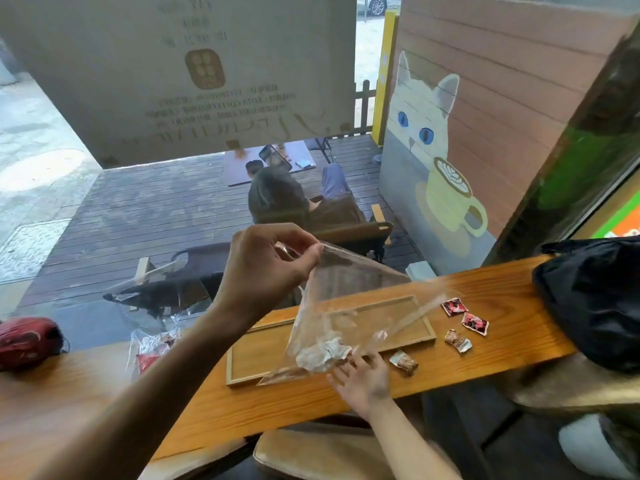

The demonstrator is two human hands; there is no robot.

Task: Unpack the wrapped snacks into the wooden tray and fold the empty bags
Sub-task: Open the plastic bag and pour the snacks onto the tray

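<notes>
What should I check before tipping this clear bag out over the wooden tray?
1. Bag held: ok. The left hand pinches a top corner of the clear bag, lifted above the counter.
2. Bag over the wooden tray: ok, it hangs above it.
3. Contents: ok. Crumpled wrapped snacks sit in the bag's low corner.
4. Right hand: ok, open, fingers at the bag's lower edge.
5. Which end of the bag is open: cannot tell.
6. Snacks all in the tray: not ok. Four loose snacks lie on the counter right of the tray.
</notes>
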